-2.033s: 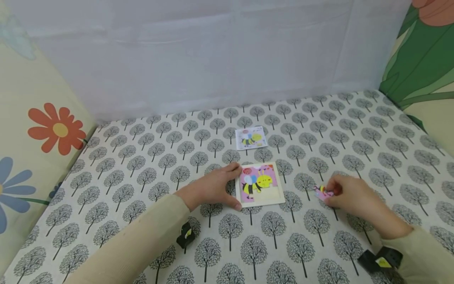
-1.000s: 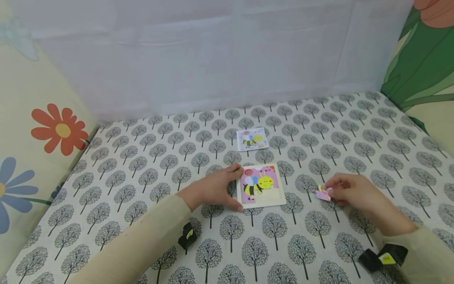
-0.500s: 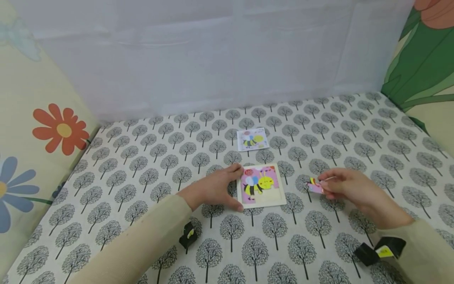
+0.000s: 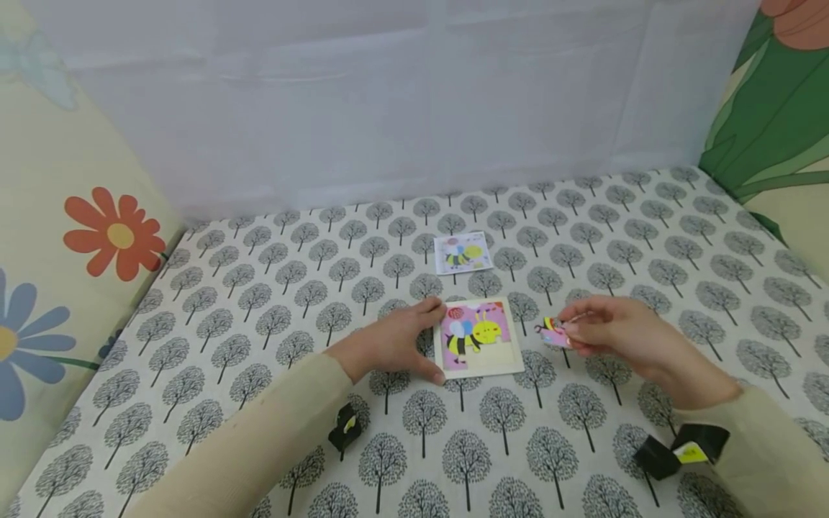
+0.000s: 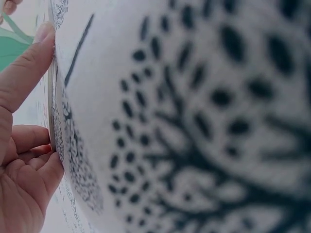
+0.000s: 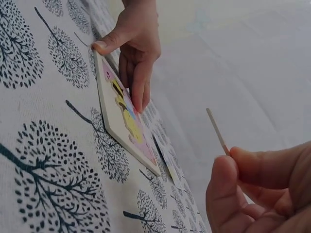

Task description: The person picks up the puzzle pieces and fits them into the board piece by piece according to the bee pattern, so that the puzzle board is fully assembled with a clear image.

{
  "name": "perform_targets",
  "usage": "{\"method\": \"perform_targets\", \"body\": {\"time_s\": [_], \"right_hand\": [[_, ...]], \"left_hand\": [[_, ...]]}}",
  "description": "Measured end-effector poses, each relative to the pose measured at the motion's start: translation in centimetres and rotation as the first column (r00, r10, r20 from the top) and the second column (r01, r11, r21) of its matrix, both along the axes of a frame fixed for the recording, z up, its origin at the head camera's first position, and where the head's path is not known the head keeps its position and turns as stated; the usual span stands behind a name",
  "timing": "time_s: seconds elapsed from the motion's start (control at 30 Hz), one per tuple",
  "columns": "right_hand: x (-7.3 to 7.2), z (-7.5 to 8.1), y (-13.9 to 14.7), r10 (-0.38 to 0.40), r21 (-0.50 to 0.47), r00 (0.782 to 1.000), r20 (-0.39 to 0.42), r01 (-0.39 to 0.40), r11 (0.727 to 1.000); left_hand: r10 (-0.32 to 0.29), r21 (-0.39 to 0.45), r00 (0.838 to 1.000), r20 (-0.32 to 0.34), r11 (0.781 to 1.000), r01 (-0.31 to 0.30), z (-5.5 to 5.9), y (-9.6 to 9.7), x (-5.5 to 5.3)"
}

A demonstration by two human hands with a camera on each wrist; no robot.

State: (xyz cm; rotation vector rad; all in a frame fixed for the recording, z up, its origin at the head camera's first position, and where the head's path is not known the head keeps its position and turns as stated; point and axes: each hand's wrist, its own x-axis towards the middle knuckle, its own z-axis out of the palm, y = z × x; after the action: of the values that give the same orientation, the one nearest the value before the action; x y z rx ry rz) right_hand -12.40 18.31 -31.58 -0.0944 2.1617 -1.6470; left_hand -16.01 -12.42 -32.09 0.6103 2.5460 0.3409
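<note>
A square jigsaw puzzle tray with a bee picture lies on the table, its lower right part showing bare board. My left hand grips its left side, the thumb at the near corner and the fingers at the far corner. To the right of the tray, my right hand pinches a pink puzzle piece with yellow and dark marks between thumb and fingers. The right wrist view shows this puzzle piece edge-on, held up off the cloth. In the left wrist view, the left hand touches the tray's edge.
Behind the tray lies a white card with the same bee picture. A tree-print cloth covers the table. White sheeting hangs along the back, with painted walls on both sides. Black straps sit at the wrists.
My right hand has moved left toward the tray with the puzzle piece, after shifting its fingers on the piece. My left hand has kept its place on the tray.
</note>
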Motion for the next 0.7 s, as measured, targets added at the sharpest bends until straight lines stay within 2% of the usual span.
{"method": "perform_targets", "body": {"time_s": [0.7], "right_hand": [[-0.6, 1.0, -3.8, 0.095, -0.061, 0.995, -0.024, -0.097, 0.993]], "left_hand": [[0.002, -0.002, 1.000, 0.000, 1.000, -0.002, 0.1, 0.1, 0.1]]}}
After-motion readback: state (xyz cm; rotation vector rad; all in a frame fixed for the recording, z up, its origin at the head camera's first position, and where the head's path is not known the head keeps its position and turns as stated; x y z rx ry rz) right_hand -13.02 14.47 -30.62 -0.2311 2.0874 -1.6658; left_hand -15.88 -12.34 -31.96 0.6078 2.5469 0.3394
